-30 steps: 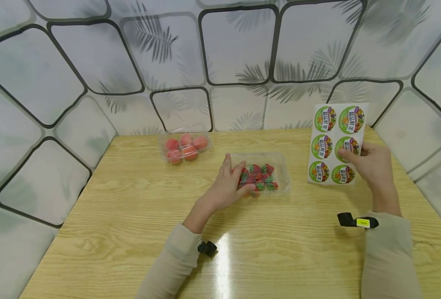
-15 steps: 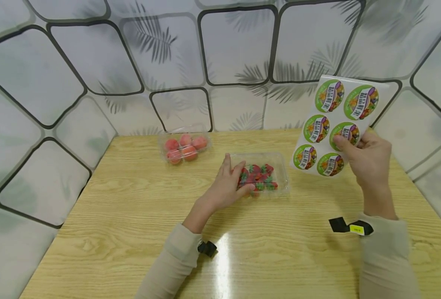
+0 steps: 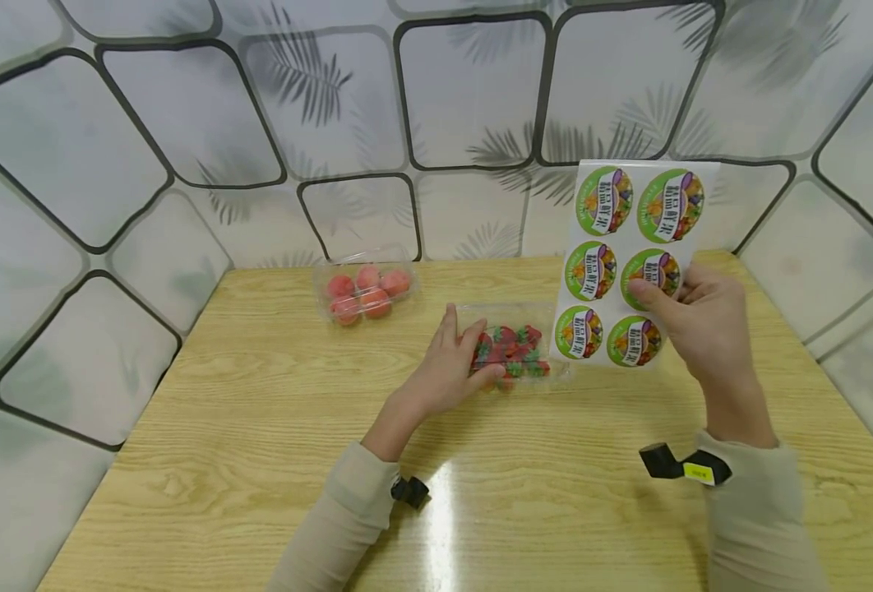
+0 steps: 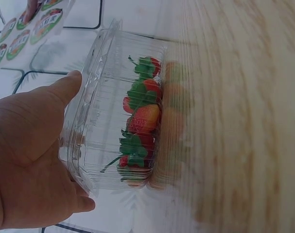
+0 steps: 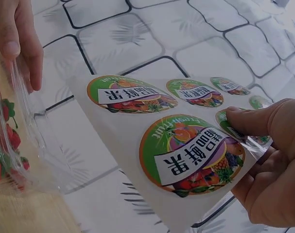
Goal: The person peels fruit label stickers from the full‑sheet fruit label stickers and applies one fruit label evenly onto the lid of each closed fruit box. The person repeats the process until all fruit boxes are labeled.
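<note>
My left hand [image 3: 447, 366] rests on the lid of a clear plastic box [image 3: 558, 341], fingers spread and fairly straight. Inside the box lie several red strawberries [image 4: 143, 119] with green leaves, all low against its bottom. The box is closed and sits on the table. My right hand [image 3: 706, 325] pinches a white sheet of round fruit stickers [image 3: 632, 238] at its right edge, thumb on the front and the other fingers behind. The sheet is held up in the air, and its lower left corner overlaps the box's right end in the head view.
A second clear box [image 3: 366, 256] with several peach-like fruits [image 3: 375, 302] stands at the back left of the wooden table [image 3: 259, 460]. A patterned cloth wall [image 3: 473, 99] rises right behind the table and along both sides.
My right hand has lifted the sticker sheet off the right side and carried it left and nearer, toward the strawberry box; the sheet tilted and then straightened. My left hand has stayed on the box.
</note>
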The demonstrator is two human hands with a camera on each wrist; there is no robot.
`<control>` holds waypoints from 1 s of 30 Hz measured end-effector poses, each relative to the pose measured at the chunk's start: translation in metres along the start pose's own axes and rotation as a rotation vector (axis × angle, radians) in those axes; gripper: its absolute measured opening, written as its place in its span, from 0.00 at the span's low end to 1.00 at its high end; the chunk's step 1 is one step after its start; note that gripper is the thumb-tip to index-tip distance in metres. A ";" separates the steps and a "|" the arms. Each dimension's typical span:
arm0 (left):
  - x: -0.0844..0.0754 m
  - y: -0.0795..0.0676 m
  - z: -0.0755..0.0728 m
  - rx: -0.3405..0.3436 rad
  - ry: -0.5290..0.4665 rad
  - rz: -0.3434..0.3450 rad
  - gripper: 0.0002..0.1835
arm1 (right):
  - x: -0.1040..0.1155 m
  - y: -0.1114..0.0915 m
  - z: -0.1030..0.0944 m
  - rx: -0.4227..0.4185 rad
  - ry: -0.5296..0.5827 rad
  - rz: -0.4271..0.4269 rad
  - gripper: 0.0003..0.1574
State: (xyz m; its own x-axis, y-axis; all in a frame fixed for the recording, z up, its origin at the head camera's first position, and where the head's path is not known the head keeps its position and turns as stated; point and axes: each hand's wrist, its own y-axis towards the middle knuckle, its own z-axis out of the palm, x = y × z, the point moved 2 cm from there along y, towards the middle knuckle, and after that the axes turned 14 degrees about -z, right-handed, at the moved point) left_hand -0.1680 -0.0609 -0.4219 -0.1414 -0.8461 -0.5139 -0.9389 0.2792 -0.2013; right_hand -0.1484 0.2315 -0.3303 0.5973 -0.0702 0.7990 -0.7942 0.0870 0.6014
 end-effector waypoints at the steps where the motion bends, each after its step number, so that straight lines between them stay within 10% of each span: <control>1: 0.000 0.000 0.000 -0.001 0.002 0.001 0.44 | 0.002 -0.001 0.002 0.016 0.008 0.000 0.11; 30: -0.002 0.000 -0.001 -0.034 0.032 -0.027 0.42 | 0.007 -0.012 0.034 0.315 -0.029 0.065 0.11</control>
State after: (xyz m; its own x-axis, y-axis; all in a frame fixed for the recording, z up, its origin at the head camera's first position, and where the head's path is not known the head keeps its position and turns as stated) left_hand -0.1682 -0.0593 -0.4197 -0.1250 -0.8677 -0.4812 -0.9527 0.2404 -0.1859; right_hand -0.1384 0.1964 -0.3319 0.5443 -0.1028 0.8326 -0.8288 -0.2190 0.5148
